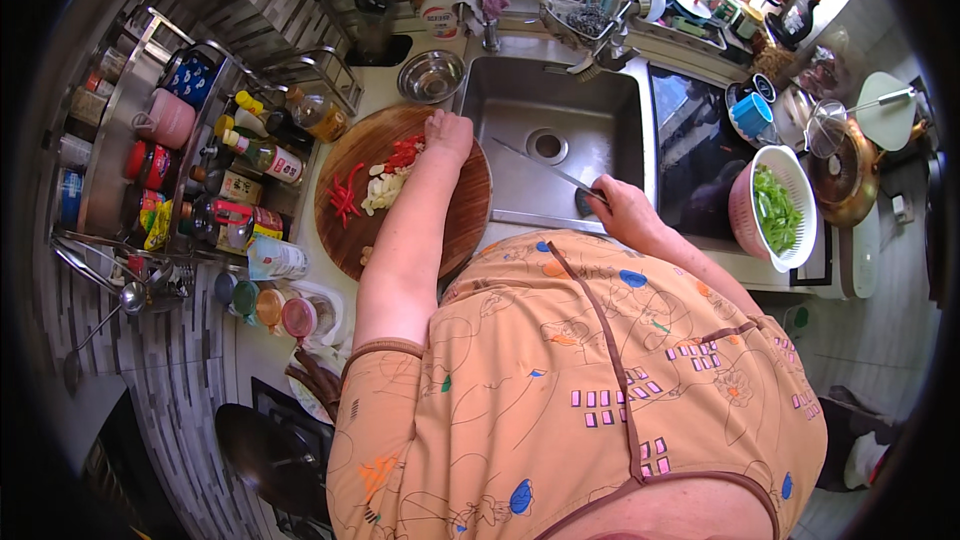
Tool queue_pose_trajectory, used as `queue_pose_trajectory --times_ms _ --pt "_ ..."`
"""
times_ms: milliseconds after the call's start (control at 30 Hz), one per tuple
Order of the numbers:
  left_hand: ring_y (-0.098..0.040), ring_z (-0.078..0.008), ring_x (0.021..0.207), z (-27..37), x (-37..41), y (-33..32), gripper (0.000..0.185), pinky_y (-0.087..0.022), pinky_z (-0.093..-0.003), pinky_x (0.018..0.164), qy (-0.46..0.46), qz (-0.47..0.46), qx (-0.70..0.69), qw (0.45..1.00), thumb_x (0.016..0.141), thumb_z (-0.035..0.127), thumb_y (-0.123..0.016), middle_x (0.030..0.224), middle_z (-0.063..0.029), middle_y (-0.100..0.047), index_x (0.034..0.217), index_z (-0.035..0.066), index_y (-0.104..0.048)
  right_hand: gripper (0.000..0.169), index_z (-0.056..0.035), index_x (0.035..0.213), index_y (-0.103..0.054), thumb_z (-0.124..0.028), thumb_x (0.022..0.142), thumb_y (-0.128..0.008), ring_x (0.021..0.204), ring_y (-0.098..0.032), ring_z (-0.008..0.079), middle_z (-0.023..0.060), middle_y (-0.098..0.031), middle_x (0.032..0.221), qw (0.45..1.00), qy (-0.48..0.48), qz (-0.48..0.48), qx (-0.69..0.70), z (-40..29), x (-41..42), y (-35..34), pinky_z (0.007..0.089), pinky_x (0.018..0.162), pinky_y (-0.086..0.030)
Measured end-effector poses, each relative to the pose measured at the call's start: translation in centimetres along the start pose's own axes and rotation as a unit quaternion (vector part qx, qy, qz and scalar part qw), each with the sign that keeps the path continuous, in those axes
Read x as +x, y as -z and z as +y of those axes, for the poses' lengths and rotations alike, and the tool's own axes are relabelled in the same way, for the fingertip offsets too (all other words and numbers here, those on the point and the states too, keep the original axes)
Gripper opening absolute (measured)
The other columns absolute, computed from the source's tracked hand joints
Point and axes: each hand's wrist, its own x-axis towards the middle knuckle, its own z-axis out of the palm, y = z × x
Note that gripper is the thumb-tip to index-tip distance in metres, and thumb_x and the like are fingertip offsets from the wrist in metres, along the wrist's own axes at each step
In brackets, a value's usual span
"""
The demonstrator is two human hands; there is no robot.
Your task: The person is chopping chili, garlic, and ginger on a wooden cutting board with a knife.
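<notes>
My right hand (630, 208) grips the handle of a kitchen knife (541, 166), whose blade points left over the front of the sink. My left hand (448, 136) is at the far right part of a round wooden cutting board (469, 195). Its fingertips point down and are partly hidden, so I cannot see whether they pinch anything. Just left of it lie chopped red pepper pieces (403, 153) and pale sliced garlic (382, 193). Red pepper strips (344, 196) lie on the board's left side. A few light brown pieces (366, 255) show beside my left forearm.
A stainless steel sink (510, 187) adjoins the board. Behind the board stands a metal bowl (431, 76). Rightward, a colander (742, 202) of cut green vegetables stands by a dark cooktop (690, 142). Bottles and jars fill a rack (112, 202) at left; a wok (262, 457) sits lower left.
</notes>
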Motion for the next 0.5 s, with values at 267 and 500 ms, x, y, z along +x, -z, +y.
queue_pose_trajectory --times_ms 267,500 --pt "-0.066 -0.0223 0.085 -2.7 -8.7 1.0 0.02 -0.055 -0.0319 0.071 0.073 0.008 -0.586 0.807 0.087 0.003 -0.056 0.095 -0.0092 -0.065 0.107 0.001 -0.06 0.017 -0.0016 0.092 -0.055 -0.017 0.086 -0.061 0.071 -0.061 0.0393 0.0211 -0.062 0.074 0.998 -0.004 -0.019 0.059 1.1 1.2 -1.2 0.0436 0.063 -0.049" --pt "-0.06 -0.0112 0.071 -4.1 -19.2 -0.8 0.019 -0.053 -0.0236 0.056 0.248 0.037 -0.799 0.547 0.085 -0.003 -0.056 0.089 -0.005 -0.063 0.103 0.001 -0.059 0.021 0.0001 0.09 -0.057 -0.02 0.088 -0.059 0.072 -0.061 0.0416 0.0221 -0.063 0.076 0.977 0.088 -0.176 0.079 -2.0 4.6 -4.6 0.0453 0.063 -0.049"
